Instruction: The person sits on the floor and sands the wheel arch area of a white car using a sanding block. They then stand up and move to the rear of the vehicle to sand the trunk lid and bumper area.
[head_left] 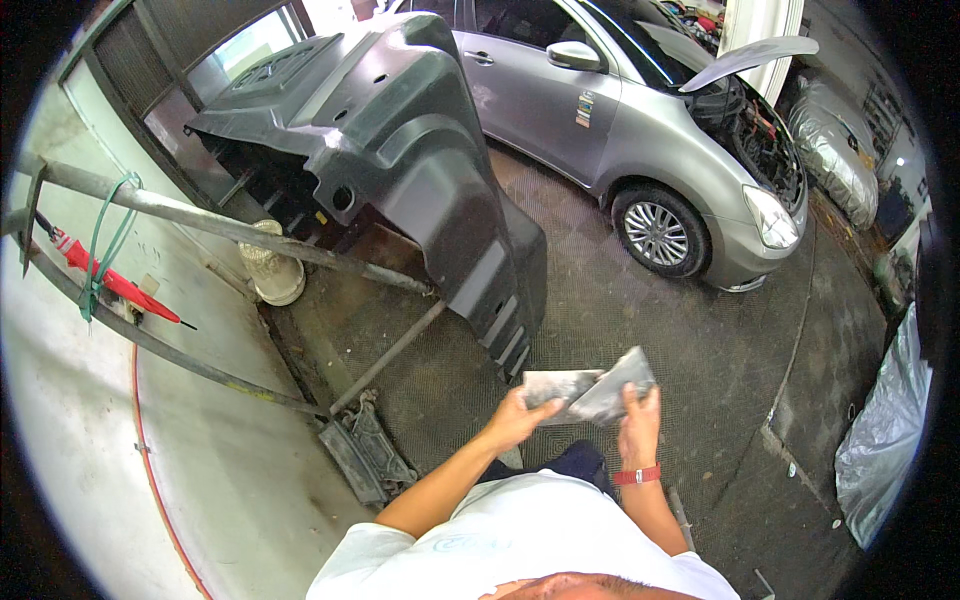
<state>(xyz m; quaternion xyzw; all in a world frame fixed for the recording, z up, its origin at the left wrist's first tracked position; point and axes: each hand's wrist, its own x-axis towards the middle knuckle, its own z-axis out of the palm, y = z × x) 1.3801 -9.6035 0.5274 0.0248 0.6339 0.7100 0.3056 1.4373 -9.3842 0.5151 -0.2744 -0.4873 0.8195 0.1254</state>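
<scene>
In front of my body, both hands grip a worn grey sheet (612,391) with pale and dark smudges. It is either creased across the middle or in two overlapping pieces; I cannot tell which. My left hand (517,418) pinches the paler end, thumb on top. On the other side, my right hand (640,416), with a red band on the wrist, holds the darker end, which tilts upward. Just beyond my left hand stands a large black moulded plastic panel (420,160), its slotted lower end close to the sheet but apart from it.
A metal pipe frame (340,262) runs along the left wall, with a red umbrella (115,280) tied to it. A ribbed pale container (272,270) and a dark metal part (365,455) sit below. A silver car (640,150), hood raised, stands ahead; plastic sheeting (885,430) hangs right.
</scene>
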